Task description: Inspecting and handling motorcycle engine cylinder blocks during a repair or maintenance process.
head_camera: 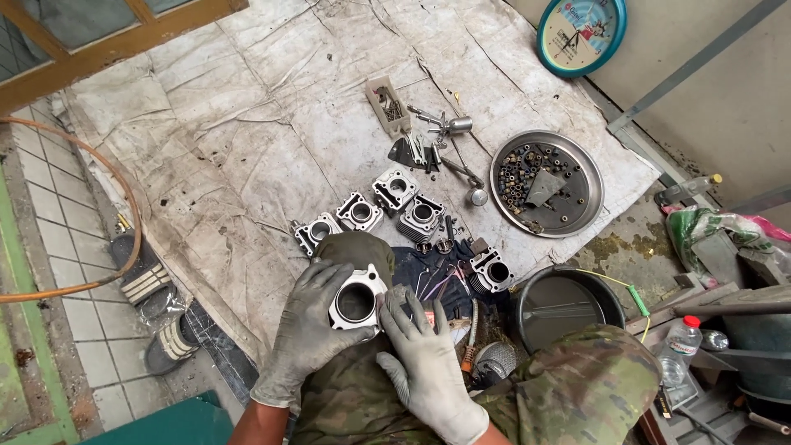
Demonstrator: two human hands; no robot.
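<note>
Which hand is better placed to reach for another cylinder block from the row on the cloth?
Probably the right hand: it lies open beside the held cylinder block, gripping nothing. The left hand is wrapped around that block, so it is occupied. The row of blocks lies just ahead.

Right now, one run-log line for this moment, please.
left hand: grips engine cylinder | right hand: flat beside it, on knee | cloth: four more cylinders, round tray

Grey metal engine cylinder (356,302), bore seemingly facing up
</note>
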